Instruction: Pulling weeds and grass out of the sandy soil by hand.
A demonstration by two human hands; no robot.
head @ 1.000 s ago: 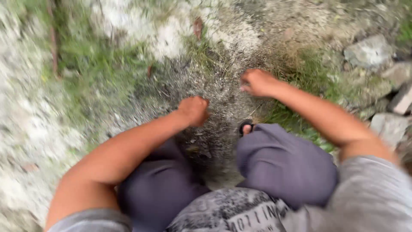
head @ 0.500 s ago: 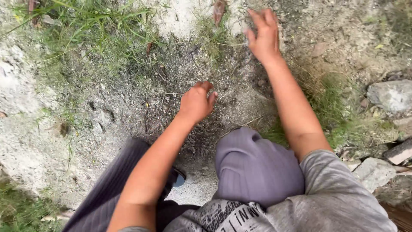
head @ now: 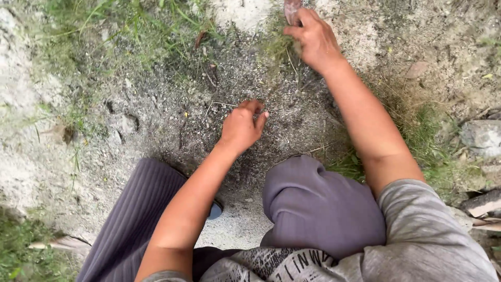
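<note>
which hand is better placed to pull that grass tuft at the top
Right. The right hand is already at the grass tuft, pinching a dry leaf. The left hand is curled over bare gravel, nearer the knees.

No packages, labels, signs, screens.

Under you is bare ground (head: pixel 156 120): grey, gritty soil with pale crusted patches. Grass (head: pixel 120 26) grows along its top left, and another tuft (head: pixel 417 136) at the right. A dry brown leaf (head: pixel 417 69) lies on the dirt, and grey stones (head: pixel 482 137) rest at the right edge.
</note>
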